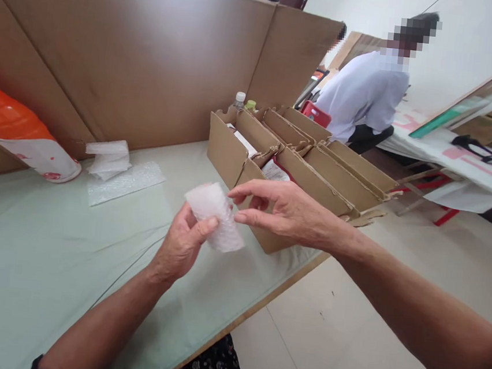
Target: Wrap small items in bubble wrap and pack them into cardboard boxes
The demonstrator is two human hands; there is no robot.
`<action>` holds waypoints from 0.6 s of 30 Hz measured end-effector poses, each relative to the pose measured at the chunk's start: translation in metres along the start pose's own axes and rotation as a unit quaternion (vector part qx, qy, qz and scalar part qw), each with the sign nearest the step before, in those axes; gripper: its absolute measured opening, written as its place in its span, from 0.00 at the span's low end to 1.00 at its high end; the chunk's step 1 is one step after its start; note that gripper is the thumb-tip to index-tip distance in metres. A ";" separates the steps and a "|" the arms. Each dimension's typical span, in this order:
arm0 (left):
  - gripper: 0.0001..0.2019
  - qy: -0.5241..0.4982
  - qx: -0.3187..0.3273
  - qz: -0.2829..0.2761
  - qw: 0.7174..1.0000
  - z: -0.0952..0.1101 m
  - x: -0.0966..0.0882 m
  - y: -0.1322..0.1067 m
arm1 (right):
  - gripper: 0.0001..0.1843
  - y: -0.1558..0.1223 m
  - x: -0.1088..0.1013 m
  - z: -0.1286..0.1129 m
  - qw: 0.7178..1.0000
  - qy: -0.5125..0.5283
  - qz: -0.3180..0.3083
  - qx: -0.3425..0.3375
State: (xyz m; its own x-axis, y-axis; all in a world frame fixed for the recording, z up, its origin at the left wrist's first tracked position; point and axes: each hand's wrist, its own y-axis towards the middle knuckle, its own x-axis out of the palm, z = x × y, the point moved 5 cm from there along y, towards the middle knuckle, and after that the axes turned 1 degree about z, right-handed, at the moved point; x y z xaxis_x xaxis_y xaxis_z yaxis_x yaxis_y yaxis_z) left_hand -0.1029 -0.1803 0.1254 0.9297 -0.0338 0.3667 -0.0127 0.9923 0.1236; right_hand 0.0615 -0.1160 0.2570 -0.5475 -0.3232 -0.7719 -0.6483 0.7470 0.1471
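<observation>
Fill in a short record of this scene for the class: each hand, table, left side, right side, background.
left hand: gripping bubble-wrap piece
right hand: beside the piece, contact unclear
table: pale green covering
left side: bubble-wrap sheets, orange-and-white object
right side: open cardboard boxes
background: person in pale shirt

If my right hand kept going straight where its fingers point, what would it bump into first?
Most likely the bubble-wrap bundle in your left hand; your right hand points at its near edge, though any contact already is hard to tell.
</observation>
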 end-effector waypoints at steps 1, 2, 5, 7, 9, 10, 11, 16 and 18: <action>0.29 0.041 0.007 0.031 0.999 0.008 -0.014 0.005 | 0.18 0.009 0.001 -0.001 1.000 -0.019 0.006 -0.003; 0.27 0.113 0.026 0.071 0.991 0.018 -0.034 0.012 | 0.18 0.021 -0.004 0.005 0.998 -0.052 0.036 0.006; 0.29 0.431 0.092 0.186 0.878 0.055 -0.109 0.039 | 0.17 0.063 -0.028 0.047 0.971 -0.205 0.084 0.085; 0.34 0.612 0.077 0.228 0.754 0.069 -0.156 0.058 | 0.17 0.092 -0.034 0.082 0.941 -0.298 0.023 0.157; 0.42 0.707 0.036 0.231 0.668 0.067 -0.192 0.070 | 0.21 0.116 -0.035 0.109 0.908 -0.360 -0.038 0.212; 0.43 0.732 0.015 0.214 0.646 0.060 -0.203 0.073 | 0.23 0.126 -0.034 0.118 0.896 -0.378 -0.057 0.228; 0.43 0.747 -0.003 0.191 0.637 0.050 -0.211 0.073 | 0.25 0.136 -0.032 0.125 0.887 -0.388 -0.075 0.238; 0.34 0.743 -0.022 0.142 0.654 -0.004 -0.230 0.064 | 0.21 0.165 -0.022 0.153 0.874 -0.366 -0.196 0.254; 0.33 0.726 0.009 0.151 0.671 -0.013 -0.234 0.064 | 0.18 0.173 -0.022 0.161 0.895 -0.346 -0.176 0.219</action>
State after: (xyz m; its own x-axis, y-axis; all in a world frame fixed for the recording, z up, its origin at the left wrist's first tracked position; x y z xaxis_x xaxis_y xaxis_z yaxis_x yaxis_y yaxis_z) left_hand -0.3166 -0.1076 0.0354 0.2620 0.3328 -0.9059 -0.2731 0.9259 0.2611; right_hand 0.0463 0.1138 0.2002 0.2071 -0.2595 -0.9433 -0.3644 0.8743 -0.3205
